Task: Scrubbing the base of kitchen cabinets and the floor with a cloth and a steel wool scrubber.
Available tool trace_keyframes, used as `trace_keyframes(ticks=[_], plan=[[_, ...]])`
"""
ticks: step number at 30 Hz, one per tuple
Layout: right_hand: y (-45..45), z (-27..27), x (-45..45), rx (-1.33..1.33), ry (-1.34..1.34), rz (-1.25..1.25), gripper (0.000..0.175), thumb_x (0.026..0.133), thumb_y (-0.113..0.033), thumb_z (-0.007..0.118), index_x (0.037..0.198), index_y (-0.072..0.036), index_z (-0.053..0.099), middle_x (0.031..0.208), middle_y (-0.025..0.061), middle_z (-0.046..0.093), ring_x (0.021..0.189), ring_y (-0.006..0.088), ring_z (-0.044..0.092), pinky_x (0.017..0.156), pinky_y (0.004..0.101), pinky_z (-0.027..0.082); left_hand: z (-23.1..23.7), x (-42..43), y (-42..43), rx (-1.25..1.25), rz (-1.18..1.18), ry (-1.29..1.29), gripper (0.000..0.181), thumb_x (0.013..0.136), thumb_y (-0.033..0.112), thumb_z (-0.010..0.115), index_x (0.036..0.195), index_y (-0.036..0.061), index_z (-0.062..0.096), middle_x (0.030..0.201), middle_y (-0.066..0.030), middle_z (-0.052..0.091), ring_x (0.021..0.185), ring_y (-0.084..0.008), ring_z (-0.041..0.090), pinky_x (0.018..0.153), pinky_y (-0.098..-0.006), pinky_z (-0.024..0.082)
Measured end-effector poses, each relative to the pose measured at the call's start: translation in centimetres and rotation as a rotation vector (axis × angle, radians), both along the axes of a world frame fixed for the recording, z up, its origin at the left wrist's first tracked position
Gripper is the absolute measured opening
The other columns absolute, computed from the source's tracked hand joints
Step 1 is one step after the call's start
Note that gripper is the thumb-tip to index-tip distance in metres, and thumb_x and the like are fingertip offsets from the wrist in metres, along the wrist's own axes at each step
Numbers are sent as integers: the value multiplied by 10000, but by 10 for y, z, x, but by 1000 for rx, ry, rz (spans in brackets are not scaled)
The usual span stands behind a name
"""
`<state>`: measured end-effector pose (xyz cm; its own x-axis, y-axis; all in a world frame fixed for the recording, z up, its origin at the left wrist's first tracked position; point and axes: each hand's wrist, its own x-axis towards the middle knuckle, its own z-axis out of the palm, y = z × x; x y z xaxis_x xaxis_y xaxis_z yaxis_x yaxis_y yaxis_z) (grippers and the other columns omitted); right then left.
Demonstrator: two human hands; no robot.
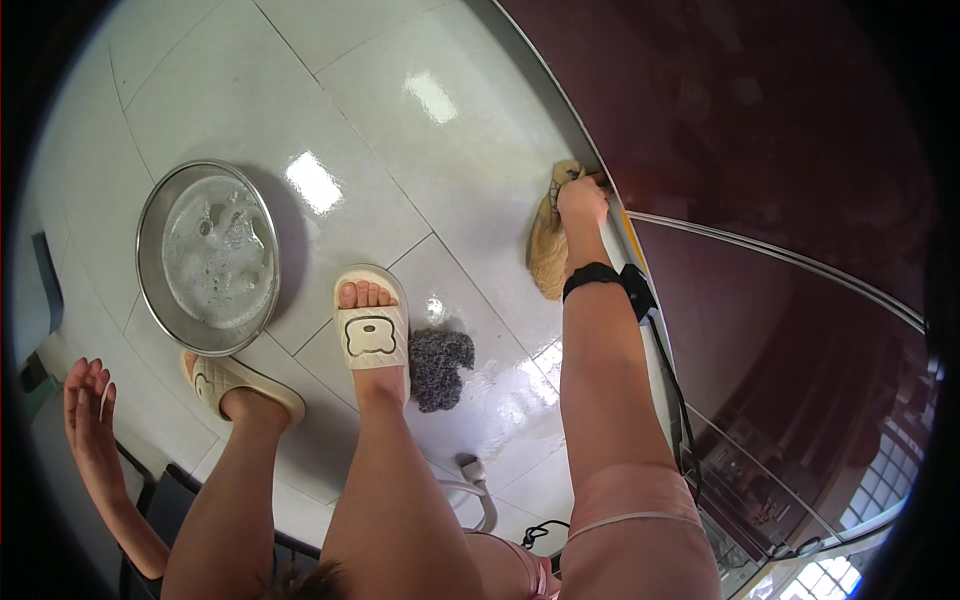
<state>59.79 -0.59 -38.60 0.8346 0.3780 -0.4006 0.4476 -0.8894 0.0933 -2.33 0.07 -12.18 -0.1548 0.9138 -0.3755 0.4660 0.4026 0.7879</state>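
My right hand (583, 201) reaches out to the lower edge of a glossy dark red cabinet front (765, 300) and grips a tan cloth (549, 251), part of which hangs down onto the tiled floor. A black strap with a small device (637, 292) is around my right wrist. At the far left, my left hand (90, 405) is raised with its fingers loosely bent and holds nothing. A round metal basin (276, 289) of foamy water stands on the floor between my hands, nearer the left one. A dark grey scouring pad or cloth (441, 369) lies beside my right foot.
My feet, in cream slide sandals (371, 337), stand on the glossy floor tiles (390, 150), one close against the basin. A pale curved leg, perhaps of a stool (480, 487), and a black cable (679, 382) are near my right leg. Wet streaks show beside the grey pad.
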Motion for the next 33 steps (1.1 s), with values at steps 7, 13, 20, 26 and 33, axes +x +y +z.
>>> trace_keyframes(ticks=[7,13,20,26,33], plan=[[16,7,15,45,137,-224,367,879,-210,390,1150,-47,577,1157,158,590,1077,289,572,876,381,466,0,-6,5,-28,12,-91,383,937,279,450,1254,64,469,1195,-65,543,1112,-136,512,984,-314,364],[-11,9,-25,146,63,-108,470,889,-228,367,1304,-6,374,1072,226,607,1000,353,592,835,425,472,4,-14,2,-7,23,-95,376,937,266,451,1250,59,469,1212,-68,531,1111,-138,511,982,-312,363],[-27,-6,-17,383,-216,219,343,861,-139,432,1179,-13,470,984,237,613,938,382,599,780,457,493,0,-17,0,-4,27,-33,391,940,283,435,1258,57,461,1221,-78,525,1138,-152,498,1002,-315,343],[-3,-1,0,61,-82,141,268,867,-118,436,1055,-28,604,1057,197,614,969,331,611,790,417,504,5,-34,0,-17,-30,-22,423,942,305,439,1290,64,437,1255,-69,503,1173,-150,476,1024,-317,331],[10,-8,1,27,-106,34,267,862,-143,444,1007,-55,650,1030,149,646,974,280,624,761,369,514,9,-27,4,-1,-35,-90,413,946,280,432,1293,58,431,1250,-76,505,1171,-152,476,1019,-314,337]])
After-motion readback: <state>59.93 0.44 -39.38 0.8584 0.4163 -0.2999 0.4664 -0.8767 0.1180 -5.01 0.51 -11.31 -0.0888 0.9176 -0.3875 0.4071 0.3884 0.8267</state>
